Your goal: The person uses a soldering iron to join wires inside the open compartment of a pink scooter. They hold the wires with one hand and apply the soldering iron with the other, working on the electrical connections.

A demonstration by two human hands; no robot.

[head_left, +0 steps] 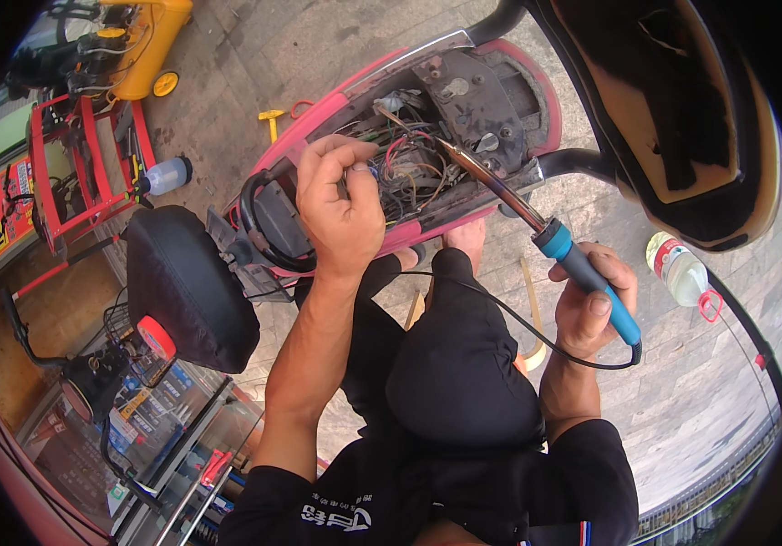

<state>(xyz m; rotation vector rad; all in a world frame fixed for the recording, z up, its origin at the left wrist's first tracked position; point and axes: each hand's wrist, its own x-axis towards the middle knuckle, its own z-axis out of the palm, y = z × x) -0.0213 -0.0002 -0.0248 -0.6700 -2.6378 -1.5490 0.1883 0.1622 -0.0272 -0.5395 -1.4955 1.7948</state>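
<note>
My right hand [596,296] grips a soldering iron [578,264] by its blue and black handle. The iron's long metal shaft points up and left, its tip over a tangle of wires [409,173] in the open body of a pink electric scooter [400,118]. A black cord runs from the handle's end across my leg. Beside the wires, above the near edge of the bay, my left hand [341,205] is closed with curled fingers; whatever lies between them cannot be made out. A pink-red wire [397,146] loops near the iron's tip.
A black seat [192,287] stands at the left, near a red metal frame [91,173] and a yellow machine [147,55]. A yellow-handled tool [272,120] lies beyond the scooter. At the right are a large clear bottle [678,268] and a dark, tan-edged scooter part [673,118].
</note>
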